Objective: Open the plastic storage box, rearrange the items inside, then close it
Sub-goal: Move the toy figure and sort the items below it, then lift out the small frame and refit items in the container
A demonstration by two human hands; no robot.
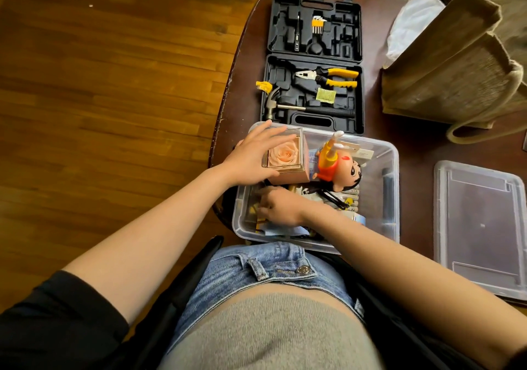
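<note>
Fingers of the left hand (253,153) grasp a clear cube holding a peach rose (285,154) over the far-left corner of the open plastic storage box (385,153), which sits at the surface's near edge. The right hand (281,205) digs among packets below, its fingers' state hidden. A slip could drop the cube onto the cartoon doll (339,167). The lid (482,227) lies to the right.

- Storage box (392,170): clear plastic, rectangular, open, both hands inside it.
- Lid (482,227): clear, lying flat, well to the right of the right hand (281,208).
- Rose cube (285,155): peach rose in clear case, gripped by the left hand (256,155).
- Cartoon doll (339,164): tilted, just right of the cube.
- Small packets: beneath the right hand, indistinct.
</note>
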